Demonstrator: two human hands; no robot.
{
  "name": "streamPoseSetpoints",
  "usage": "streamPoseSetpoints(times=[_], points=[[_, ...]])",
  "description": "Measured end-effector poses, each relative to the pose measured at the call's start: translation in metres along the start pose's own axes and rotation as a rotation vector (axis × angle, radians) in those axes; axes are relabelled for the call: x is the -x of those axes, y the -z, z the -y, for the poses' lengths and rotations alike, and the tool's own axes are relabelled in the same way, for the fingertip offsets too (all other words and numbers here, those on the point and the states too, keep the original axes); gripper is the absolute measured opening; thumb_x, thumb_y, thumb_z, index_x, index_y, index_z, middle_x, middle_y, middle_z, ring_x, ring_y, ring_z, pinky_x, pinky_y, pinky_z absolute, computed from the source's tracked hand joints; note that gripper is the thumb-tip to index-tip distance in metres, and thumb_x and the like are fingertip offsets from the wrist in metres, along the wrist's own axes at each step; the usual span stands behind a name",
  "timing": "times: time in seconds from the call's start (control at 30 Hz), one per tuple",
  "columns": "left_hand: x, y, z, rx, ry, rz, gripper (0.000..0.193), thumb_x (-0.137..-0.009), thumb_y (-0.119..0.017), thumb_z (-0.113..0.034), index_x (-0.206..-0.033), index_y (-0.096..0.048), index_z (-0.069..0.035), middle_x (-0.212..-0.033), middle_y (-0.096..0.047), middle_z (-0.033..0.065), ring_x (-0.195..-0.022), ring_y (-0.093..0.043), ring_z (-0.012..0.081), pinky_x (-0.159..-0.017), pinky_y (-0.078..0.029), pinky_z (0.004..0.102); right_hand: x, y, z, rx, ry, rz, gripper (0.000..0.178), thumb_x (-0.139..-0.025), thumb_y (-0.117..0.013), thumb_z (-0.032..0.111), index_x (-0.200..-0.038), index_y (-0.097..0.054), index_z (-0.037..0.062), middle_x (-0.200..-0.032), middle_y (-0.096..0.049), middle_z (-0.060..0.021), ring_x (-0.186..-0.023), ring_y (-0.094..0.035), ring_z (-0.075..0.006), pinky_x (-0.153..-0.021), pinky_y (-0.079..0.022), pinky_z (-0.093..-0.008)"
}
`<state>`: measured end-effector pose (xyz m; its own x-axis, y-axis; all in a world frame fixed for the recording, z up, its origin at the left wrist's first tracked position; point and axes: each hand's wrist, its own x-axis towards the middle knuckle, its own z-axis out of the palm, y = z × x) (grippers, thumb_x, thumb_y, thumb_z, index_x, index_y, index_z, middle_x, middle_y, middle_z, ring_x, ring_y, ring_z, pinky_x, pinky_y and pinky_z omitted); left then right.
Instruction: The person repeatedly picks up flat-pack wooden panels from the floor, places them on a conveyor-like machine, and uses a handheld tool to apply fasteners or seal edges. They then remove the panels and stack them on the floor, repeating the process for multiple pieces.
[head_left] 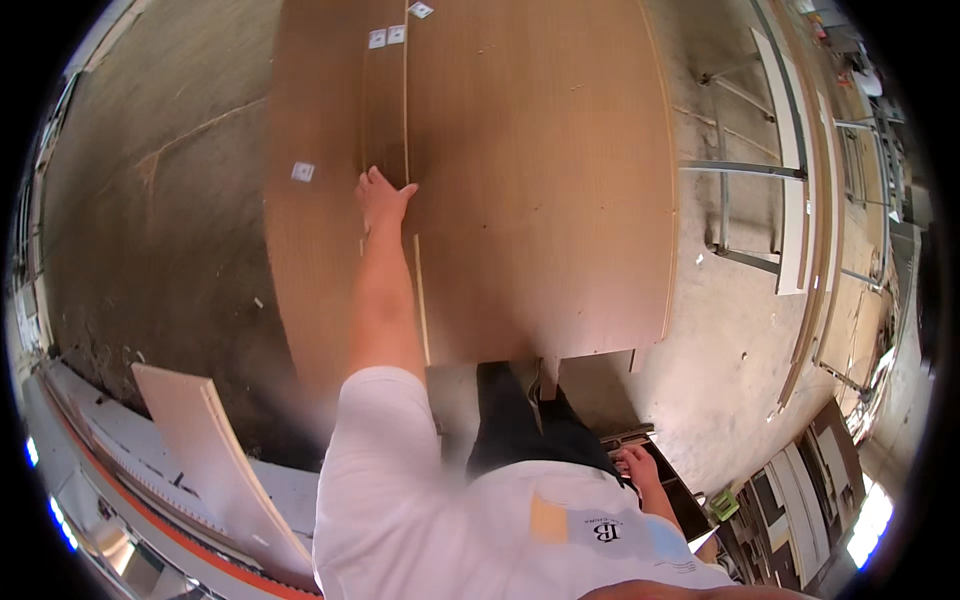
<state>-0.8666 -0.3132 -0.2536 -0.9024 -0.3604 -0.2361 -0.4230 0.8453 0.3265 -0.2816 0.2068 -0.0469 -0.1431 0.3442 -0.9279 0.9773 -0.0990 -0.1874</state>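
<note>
Left hand (384,204), fingers splayed on a strip (385,110), could skew it by pushing unevenly; the right hand (638,466) shows no clear grip.

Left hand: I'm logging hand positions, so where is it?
In the head view, the left hand is left of centre, over the brown wood surface, right of the lone white label.

Before me, a broad brown wood-grain surface (560,150), lengthwise pale edges (421,300) running left of its middle, carries four small white labels (303,172), two of them side by side.
</note>
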Motion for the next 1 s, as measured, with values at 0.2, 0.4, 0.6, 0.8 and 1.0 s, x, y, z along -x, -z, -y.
streamPoseSetpoints(times=[0.2,0.4,0.6,0.8,1.0], points=[[0.053,-0.026,-0.032,0.016,-0.128,-0.154,0.076,-0.069,-0.079,-0.034,-0.133,-0.048,-0.007,-0.136,-0.046,0.0212,-0.129,-0.041,0.0424,-0.109,-0.038,0.0514,0.007,-0.019,0.022,0.055,0.017,-0.005,0.024,-0.098,-0.062,0.020,-0.118,-0.061,0.0068,-0.098,-0.071,-0.0067,-0.080,-0.070,-0.0161,-0.064,-0.055,-0.0292],[0.217,-0.068,-0.036,0.075,-0.029,-0.064,0.084,-0.065,-0.086,-0.035,-0.135,-0.047,-0.010,-0.139,-0.042,0.0212,-0.133,-0.038,0.0419,-0.111,-0.034,0.0531,0.001,-0.049,0.070,0.026,0.036,0.087,0.025,-0.095,-0.066,0.019,-0.117,-0.062,0.0069,-0.098,-0.071,-0.0062,-0.081,-0.068,-0.0147,-0.066,-0.055,-0.0295],[0.335,-0.055,-0.008,0.138,0.222,0.170,0.103,-0.067,-0.089,-0.038,-0.148,-0.033,-0.007,-0.148,-0.039,0.0235,-0.140,-0.034,0.0394,-0.116,-0.030,0.0515,-0.033,-0.064,0.097,0.077,0.162,0.210,0.030,-0.093,-0.068,0.022,-0.118,-0.062,0.0056,-0.097,-0.070,-0.0047,-0.081,-0.067,-0.0139,-0.068,-0.053,-0.0284],[0.354,-0.079,0.001,0.010,0.265,0.249,0.116,-0.063,-0.086,-0.042,-0.152,-0.020,-0.006,-0.145,-0.040,0.0237,-0.136,-0.040,0.0391,-0.113,-0.037,0.0462,-0.087,-0.085,0.114,0.335,0.483,0.336,0.028,-0.091,-0.069,0.024,-0.110,-0.067,0.0041,-0.093,-0.071,-0.0045,-0.083,-0.067,-0.0135,-0.077,-0.052,-0.0298],[0.439,-0.027,-0.085,0.134,0.336,0.325,0.116,-0.064,-0.085,-0.045,-0.151,-0.022,0.001,-0.148,-0.039,0.0258,-0.138,-0.040,0.0383,-0.113,-0.038,0.0437,-0.096,-0.132,0.146,0.317,0.794,0.361,0.057,-0.092,-0.065,0.049,-0.124,-0.060,0.0015,-0.107,-0.072,-0.0105,-0.100,-0.068,-0.0235,-0.088,-0.052,-0.0375]])
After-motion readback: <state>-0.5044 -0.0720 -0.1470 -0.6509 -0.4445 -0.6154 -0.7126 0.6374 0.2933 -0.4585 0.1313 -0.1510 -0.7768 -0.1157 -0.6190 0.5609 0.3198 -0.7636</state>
